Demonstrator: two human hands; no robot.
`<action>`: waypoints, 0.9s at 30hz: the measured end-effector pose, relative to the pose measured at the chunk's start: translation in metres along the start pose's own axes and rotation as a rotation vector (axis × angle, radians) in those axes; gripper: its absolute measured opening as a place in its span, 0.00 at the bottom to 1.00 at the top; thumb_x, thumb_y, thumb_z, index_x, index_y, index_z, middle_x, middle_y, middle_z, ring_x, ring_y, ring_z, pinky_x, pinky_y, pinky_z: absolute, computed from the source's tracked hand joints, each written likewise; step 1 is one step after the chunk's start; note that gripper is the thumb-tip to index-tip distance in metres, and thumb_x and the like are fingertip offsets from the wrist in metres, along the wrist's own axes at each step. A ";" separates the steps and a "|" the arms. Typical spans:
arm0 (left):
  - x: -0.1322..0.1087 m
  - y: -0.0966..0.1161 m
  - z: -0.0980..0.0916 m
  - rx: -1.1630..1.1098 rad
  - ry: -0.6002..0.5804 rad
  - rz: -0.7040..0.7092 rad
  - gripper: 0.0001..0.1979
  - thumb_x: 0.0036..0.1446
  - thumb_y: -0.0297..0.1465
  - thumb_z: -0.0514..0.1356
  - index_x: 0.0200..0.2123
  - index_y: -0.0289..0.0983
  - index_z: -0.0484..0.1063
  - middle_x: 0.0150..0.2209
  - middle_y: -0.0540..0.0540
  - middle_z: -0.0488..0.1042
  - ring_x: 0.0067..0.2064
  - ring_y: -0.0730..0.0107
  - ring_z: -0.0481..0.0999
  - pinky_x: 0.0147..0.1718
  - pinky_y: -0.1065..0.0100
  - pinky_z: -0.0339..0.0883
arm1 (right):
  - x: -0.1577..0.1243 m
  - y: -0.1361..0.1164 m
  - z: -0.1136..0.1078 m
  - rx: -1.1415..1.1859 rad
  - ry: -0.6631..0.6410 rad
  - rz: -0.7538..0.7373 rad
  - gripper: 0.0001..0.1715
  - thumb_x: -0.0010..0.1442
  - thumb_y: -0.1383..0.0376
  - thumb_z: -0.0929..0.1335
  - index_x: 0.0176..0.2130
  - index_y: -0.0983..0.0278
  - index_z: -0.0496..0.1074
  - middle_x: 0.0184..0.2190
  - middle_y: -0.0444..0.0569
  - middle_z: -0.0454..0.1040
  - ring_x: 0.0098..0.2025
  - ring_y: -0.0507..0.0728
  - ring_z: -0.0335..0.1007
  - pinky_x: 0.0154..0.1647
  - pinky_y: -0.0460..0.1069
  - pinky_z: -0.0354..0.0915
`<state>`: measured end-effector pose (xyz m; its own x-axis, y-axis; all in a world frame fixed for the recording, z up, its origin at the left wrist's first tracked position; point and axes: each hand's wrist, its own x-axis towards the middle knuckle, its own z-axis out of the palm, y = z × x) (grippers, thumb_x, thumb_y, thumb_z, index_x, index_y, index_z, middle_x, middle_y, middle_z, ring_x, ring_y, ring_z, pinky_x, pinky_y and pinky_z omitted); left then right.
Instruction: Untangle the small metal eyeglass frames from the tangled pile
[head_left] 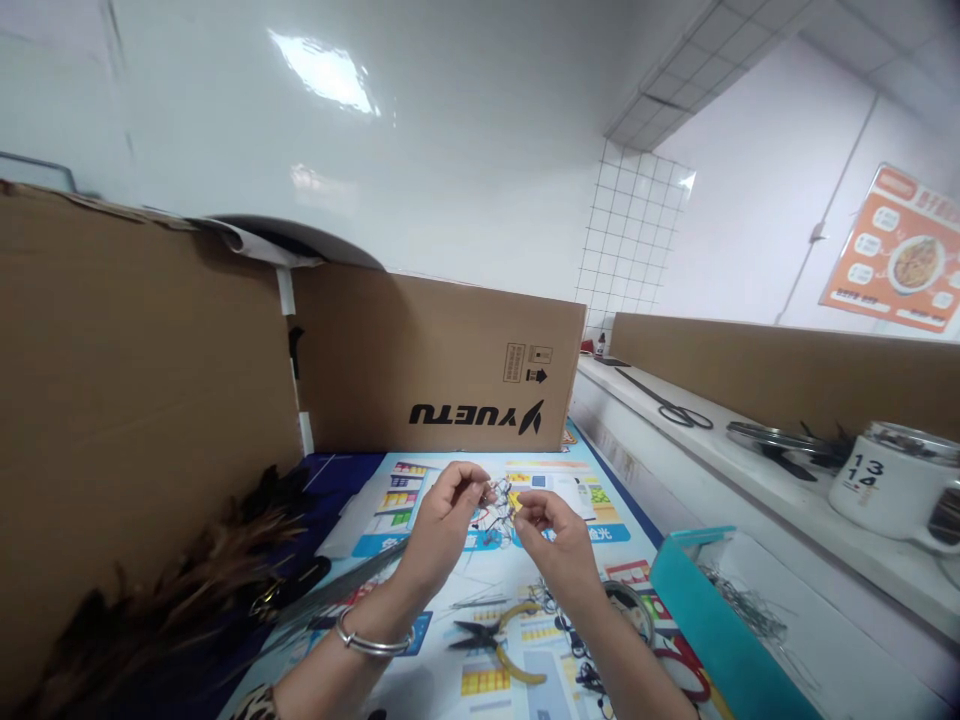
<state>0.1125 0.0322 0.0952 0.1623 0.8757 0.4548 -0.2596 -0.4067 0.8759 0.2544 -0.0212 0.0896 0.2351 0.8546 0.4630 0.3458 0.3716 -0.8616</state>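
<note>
Both hands are raised over the printed table cover, a short gap between them. A small tangle of thin wire [501,508] spans that gap. My left hand [452,510] pinches one side of it between thumb and fingers. On the other side, my right hand [551,525] has its thumb and fingertips closed on the wire. What the wire forms is too small to make out. Below the hands lie pliers [499,642] with yellow handles, jaws pointing left. Several loose lengths of wire [480,601] lie just above the pliers.
Brown feathers [187,570] are heaped at left beside a cardboard wall [135,380]. At right stand a teal box [735,630] holding wire pieces, red-handled scissors [686,670], and a ledge bearing black scissors [667,405] and a white mug [885,490]. A printed cardboard panel [465,370] closes the back.
</note>
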 end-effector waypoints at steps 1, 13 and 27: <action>-0.001 0.000 0.001 0.004 0.005 0.003 0.05 0.56 0.33 0.54 0.34 0.38 0.66 0.29 0.51 0.70 0.34 0.71 0.71 0.36 0.68 0.64 | 0.000 0.001 0.001 -0.008 -0.001 0.007 0.11 0.50 0.67 0.68 0.37 0.63 0.71 0.27 0.45 0.73 0.31 0.54 0.67 0.36 0.49 0.63; 0.000 -0.004 0.001 -0.015 0.020 0.000 0.06 0.54 0.34 0.55 0.34 0.38 0.66 0.30 0.50 0.71 0.35 0.69 0.72 0.37 0.67 0.64 | 0.001 0.006 0.003 0.317 -0.119 0.163 0.14 0.47 0.66 0.70 0.36 0.64 0.67 0.24 0.42 0.69 0.27 0.51 0.64 0.28 0.46 0.60; 0.004 0.002 -0.006 0.115 -0.011 0.051 0.06 0.54 0.33 0.55 0.34 0.38 0.68 0.31 0.50 0.69 0.34 0.69 0.69 0.35 0.69 0.62 | 0.001 0.004 -0.005 0.278 -0.040 0.087 0.11 0.51 0.63 0.69 0.37 0.63 0.69 0.30 0.46 0.70 0.32 0.52 0.64 0.33 0.47 0.62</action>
<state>0.1071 0.0359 0.0978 0.1623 0.8502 0.5008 -0.1567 -0.4789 0.8638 0.2608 -0.0207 0.0877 0.2150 0.8991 0.3814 0.0625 0.3771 -0.9241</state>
